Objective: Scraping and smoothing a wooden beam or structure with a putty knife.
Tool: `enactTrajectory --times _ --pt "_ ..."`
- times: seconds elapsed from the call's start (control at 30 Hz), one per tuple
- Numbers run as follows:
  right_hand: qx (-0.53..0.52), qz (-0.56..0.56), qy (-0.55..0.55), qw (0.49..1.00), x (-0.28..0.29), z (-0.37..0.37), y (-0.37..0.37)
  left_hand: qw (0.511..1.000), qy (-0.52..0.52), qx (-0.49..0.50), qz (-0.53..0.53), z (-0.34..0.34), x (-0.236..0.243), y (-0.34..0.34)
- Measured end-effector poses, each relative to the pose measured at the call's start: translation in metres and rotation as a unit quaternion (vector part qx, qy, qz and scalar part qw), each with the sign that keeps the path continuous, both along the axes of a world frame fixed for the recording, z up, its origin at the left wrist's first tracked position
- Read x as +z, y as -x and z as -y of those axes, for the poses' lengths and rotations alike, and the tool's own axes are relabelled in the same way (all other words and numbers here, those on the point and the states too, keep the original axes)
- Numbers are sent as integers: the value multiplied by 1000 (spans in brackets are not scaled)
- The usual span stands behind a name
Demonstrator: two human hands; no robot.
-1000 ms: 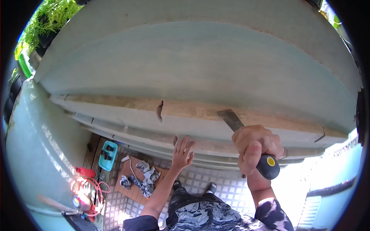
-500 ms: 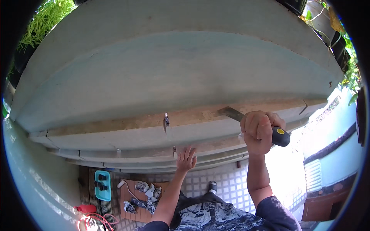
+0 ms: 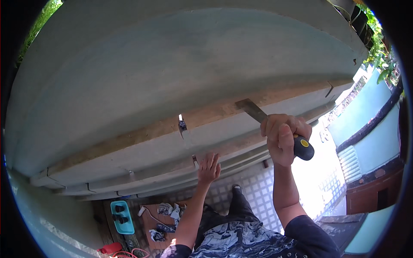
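Note:
My right hand is wrapped round the black handle of a putty knife, which has a yellow dot near its butt. The blade slants up and left, its tip on the brownish, worn top of a long ledge along the pale wall. My left hand lies with fingers stretched out on a lower ledge, beside a small slot. Left of the blade, a dark gap with a shiny piece in it cuts the upper ledge's edge.
Below left, a turquoise tray holds dark cups. Next to it, a brown board carries a paint roller and crumpled paper. A red container and hose lie near the left wall. Green plants hang at upper right.
The whole view has tilted, so the ledges now slope up to the right. Both hands keep nearly the same places on the ledges, and the putty knife's blade shows more of its flat face.

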State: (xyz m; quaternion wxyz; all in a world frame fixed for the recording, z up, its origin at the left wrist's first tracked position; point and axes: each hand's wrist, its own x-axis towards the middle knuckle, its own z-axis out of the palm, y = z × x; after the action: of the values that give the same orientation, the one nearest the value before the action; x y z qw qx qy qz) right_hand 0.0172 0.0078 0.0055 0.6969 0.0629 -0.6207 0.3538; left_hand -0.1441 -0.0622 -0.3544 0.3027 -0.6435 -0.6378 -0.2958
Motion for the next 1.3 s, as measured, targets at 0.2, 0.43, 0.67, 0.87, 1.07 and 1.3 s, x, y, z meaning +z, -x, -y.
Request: enactTrajectory --times 0.2,0.43,0.67,0.87,1.07,1.3 --pt "24 4 13 1000 20 21 -14 999 -12 8 34 3 2 -4" --pt "-90 50 -61 993 17 4 -1 1000 11 10 21 4 8 -6" --pt "-37 51 -5 998 19 -4 -8 999 -12 35 31 1 6 -9" --pt "-23 58 -11 998 16 -14 -8 999 -17 35 17 -3 8 -10" --pt "82 40 -5 996 25 -4 -27 998 -23 51 24 -4 5 -11" --pt "135 39 -44 989 30 -15 -42 997 -55 54 12 -8 3 -10"
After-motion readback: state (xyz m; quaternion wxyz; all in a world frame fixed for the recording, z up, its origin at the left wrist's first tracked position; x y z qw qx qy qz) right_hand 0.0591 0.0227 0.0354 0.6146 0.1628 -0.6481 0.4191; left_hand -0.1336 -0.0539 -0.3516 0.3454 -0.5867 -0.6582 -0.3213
